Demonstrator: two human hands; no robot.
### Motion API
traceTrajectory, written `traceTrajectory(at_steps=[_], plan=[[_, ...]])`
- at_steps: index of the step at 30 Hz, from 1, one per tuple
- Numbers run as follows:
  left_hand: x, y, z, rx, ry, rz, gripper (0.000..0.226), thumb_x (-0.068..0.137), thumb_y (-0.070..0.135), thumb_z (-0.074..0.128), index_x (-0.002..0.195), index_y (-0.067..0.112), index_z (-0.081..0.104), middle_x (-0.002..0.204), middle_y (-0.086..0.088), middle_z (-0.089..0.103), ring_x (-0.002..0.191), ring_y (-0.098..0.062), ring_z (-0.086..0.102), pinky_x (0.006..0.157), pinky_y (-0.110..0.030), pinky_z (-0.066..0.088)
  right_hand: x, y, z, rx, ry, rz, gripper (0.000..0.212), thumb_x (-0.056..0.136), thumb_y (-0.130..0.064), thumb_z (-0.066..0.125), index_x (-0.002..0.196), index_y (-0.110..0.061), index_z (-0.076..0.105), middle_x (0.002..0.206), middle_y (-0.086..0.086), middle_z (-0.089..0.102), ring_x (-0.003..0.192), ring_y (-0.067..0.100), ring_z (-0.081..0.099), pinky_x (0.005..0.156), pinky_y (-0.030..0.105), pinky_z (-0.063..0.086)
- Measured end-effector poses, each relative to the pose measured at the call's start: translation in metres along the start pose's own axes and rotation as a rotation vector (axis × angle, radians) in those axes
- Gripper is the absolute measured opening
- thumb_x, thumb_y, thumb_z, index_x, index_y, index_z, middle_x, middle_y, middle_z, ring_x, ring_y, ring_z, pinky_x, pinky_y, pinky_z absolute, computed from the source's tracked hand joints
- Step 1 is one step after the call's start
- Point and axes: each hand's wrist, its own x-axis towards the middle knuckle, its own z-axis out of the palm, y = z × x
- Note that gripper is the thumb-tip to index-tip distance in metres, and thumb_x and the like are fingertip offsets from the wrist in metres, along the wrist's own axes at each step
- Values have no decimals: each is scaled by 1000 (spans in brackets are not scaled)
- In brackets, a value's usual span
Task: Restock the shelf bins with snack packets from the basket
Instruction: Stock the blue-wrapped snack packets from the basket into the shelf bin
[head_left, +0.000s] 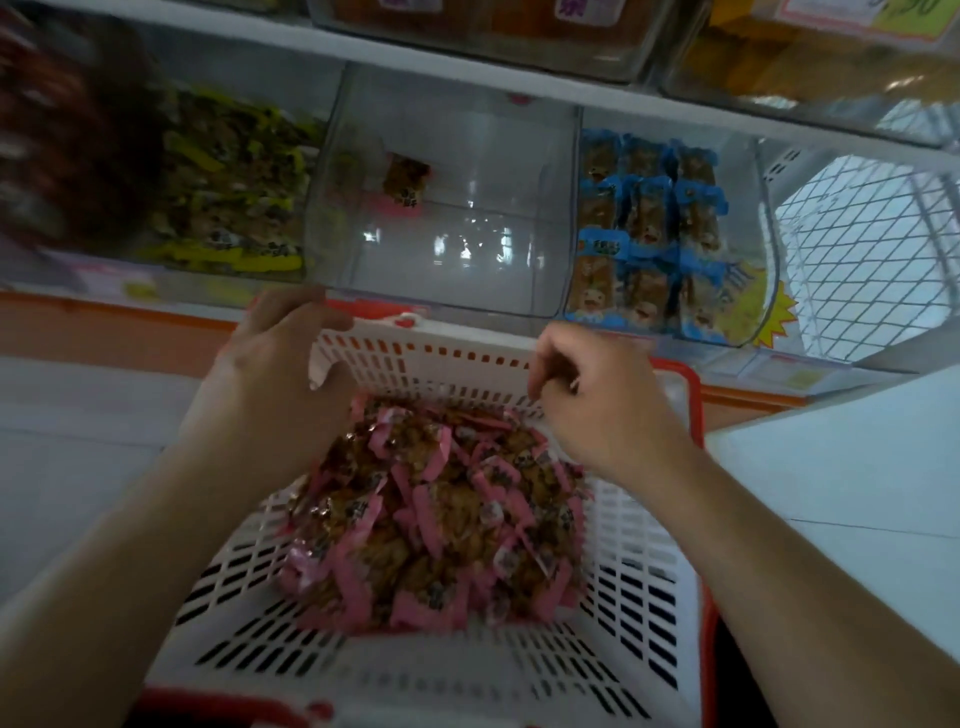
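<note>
While the pink snack packets (441, 519) sit heaped in the white basket (415, 670) below the near-empty clear middle bin (447, 208), step looks like basket positioning or tipping. Left hand (280, 364) grip curls over the far rim. Right hand (597, 400) fingers curled at the rim; hold unclear. Next: lift to the bin mouth.

Smeared by motion blur at far left: a dark reddish mass (62, 140) over the yellow-packet bin (228, 197), not identifiable. Cut off by the top edge: upper shelf bins (483, 31). Unreadable: print on the blue packets (649, 218). Hidden under the curled right hand (602, 395): fingertips, any grip uncertain.
</note>
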Motion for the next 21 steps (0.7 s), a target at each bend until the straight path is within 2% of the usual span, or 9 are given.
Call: traceTrajectory(at_steps=[4,6,7,9,11,12,14,18,21], plan=[[-18,-42,-16,45,35,-38,56,88,10,70,141,13,53,151,-11,44,137,-40,45,110,-56,43,-19,7,63,-190,-397,141,21,94,-8,59,102,-27,63,100,-9,64,96,15,61,86,36,56],[-27,-61,-21,68,-62,-197,66,91,12,67,150,12,38,151,-18,38,135,-46,42,105,-60,42,-29,14,95,-244,-501,188,28,98,-21,60,127,-24,58,117,-4,62,109,21,59,94,35,53],[-31,-67,-21,79,-145,-303,67,93,13,64,152,12,31,149,-21,37,129,-47,45,101,-58,43,-33,18,111,-261,-539,213,45,100,-31,60,143,-23,49,133,1,58,124,26,55,103,37,50],[-38,-75,-19,116,-304,-422,63,97,11,58,150,8,25,124,-23,50,101,-40,54,84,-49,47,-44,24,138,-326,-612,244,80,99,-51,63,164,-26,23,164,8,32,154,35,26,124,48,33],[-40,-82,-15,124,-382,-431,50,98,2,53,141,1,27,84,-15,55,72,-31,55,63,-39,44,-53,25,160,-436,-623,244,103,93,-52,73,168,-27,7,173,9,12,160,40,4,130,54,19],[-39,-84,-15,107,-405,-435,40,97,-2,51,131,2,30,73,-12,53,61,-27,53,52,-36,41,-55,24,167,-455,-601,256,108,91,-48,77,168,-28,3,173,11,11,160,41,2,130,55,18],[-35,-85,-17,73,-442,-446,28,97,-5,48,116,4,30,67,-12,51,49,-21,48,43,-31,34,-54,21,174,-458,-567,276,113,89,-41,81,167,-28,1,172,12,14,160,41,4,129,54,20],[-22,-81,-28,38,-493,-436,26,103,13,50,117,8,29,84,-12,56,68,-23,58,51,-31,42,-52,24,171,-559,-647,239,118,85,-29,85,167,-27,0,173,13,13,161,43,4,129,56,23],[-12,-80,-35,29,-445,-428,36,98,33,58,118,13,36,101,-9,57,91,-30,63,75,-45,57,-57,30,165,-623,-704,202,103,88,-27,80,165,-26,12,172,12,16,160,40,8,127,57,28]])
